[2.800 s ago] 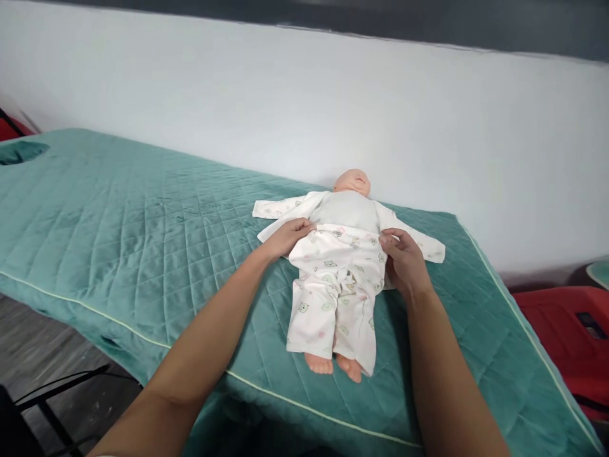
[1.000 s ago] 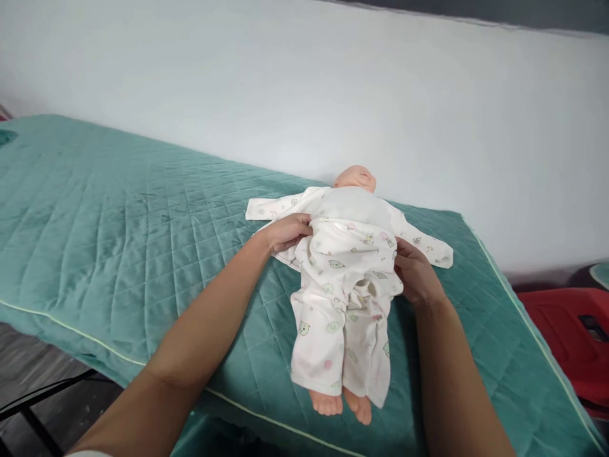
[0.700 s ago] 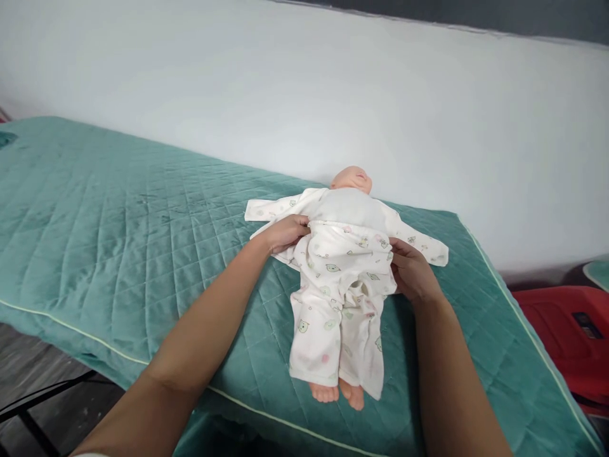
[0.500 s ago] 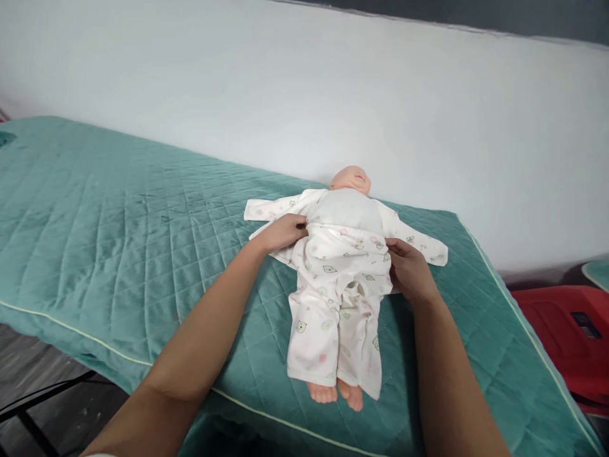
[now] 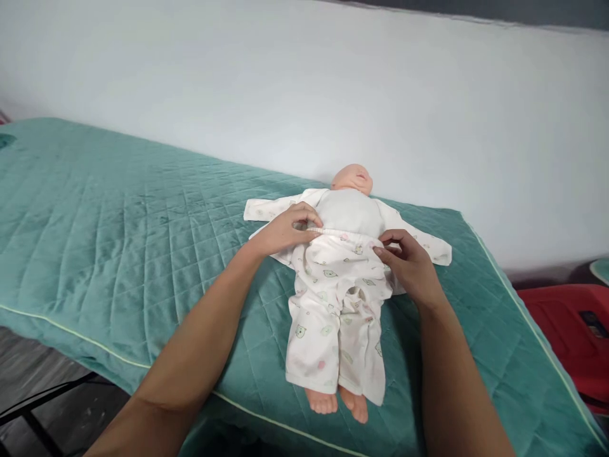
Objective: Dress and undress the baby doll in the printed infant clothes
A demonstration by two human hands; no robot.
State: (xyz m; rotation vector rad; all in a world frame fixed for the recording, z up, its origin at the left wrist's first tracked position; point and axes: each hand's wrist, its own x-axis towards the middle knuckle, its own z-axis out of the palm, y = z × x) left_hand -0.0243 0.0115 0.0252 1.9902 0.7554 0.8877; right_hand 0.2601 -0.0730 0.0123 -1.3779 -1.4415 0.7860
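Note:
A baby doll (image 5: pixel 351 179) lies on its back on a green quilted cover (image 5: pixel 143 222), its feet towards me. It wears white printed baby pants (image 5: pixel 328 273), with a small opening at the crotch, and a white printed shirt (image 5: pixel 416 238) spread open under it. Its whitish torso shows bare above the waistband. My left hand (image 5: pixel 288 230) pinches the waistband on the left side, thumb below and fingers above. On the other side, my right hand (image 5: pixel 406 260) pinches the waistband's right end between thumb and fingers. Both bare feet stick out of the pant legs.
A white wall (image 5: pixel 228 82) runs along the far side of the covered bed, close behind the doll's head. At the right stands a red plastic object (image 5: pixel 561 330). A black metal bar (image 5: pixel 42 400) shows below the bed's edge at the lower left.
Both hands have shifted inward along the waistband, from the sides of the pants towards the front. The waistband now sits slightly lower, and the pant legs have slid a little towards me.

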